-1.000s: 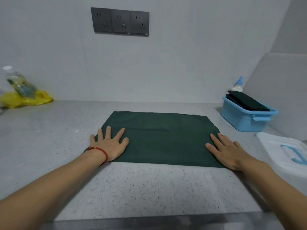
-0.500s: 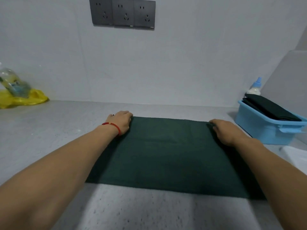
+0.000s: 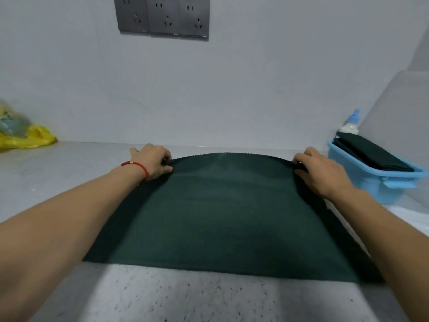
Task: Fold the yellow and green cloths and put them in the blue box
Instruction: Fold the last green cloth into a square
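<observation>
Both hands pinch the far corners of the green cloth (image 3: 222,212) — left hand (image 3: 152,162), right hand (image 3: 321,174) — its first fold only starting. One dark folded cloth (image 3: 373,154) already sits in the blue box (image 3: 376,182); no yellow cloth clearly seen.

left hand (image 3: 152,162) and right hand (image 3: 321,171) outstretched, fingers apparently curled, pinching

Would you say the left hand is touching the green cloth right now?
Touching: the head view shows the left hand pinching the far left corner of the green cloth.
</observation>
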A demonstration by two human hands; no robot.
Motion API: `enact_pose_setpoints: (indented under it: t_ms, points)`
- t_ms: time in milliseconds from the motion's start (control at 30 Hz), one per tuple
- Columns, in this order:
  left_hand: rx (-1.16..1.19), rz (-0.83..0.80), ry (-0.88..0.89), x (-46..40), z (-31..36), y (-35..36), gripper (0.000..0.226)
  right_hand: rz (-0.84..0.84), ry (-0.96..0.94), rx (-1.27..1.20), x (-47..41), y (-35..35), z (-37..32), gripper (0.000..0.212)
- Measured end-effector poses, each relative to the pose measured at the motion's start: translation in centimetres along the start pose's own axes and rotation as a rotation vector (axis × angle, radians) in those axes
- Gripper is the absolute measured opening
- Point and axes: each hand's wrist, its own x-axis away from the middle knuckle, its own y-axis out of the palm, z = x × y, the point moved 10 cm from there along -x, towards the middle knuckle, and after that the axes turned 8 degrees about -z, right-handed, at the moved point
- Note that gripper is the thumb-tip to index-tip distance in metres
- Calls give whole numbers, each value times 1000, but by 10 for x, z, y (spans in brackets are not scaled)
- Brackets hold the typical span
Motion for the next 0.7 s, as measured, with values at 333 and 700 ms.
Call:
enact_pose_setpoints:
  t_ms: [333, 700]
  points:
    - [306, 247, 132, 146, -17, -34, 21, 122, -50, 14, 125, -47, -13, 19]
    - [400, 126, 31, 268, -20, 23, 36, 183, -6, -256, 248, -14, -17, 15]
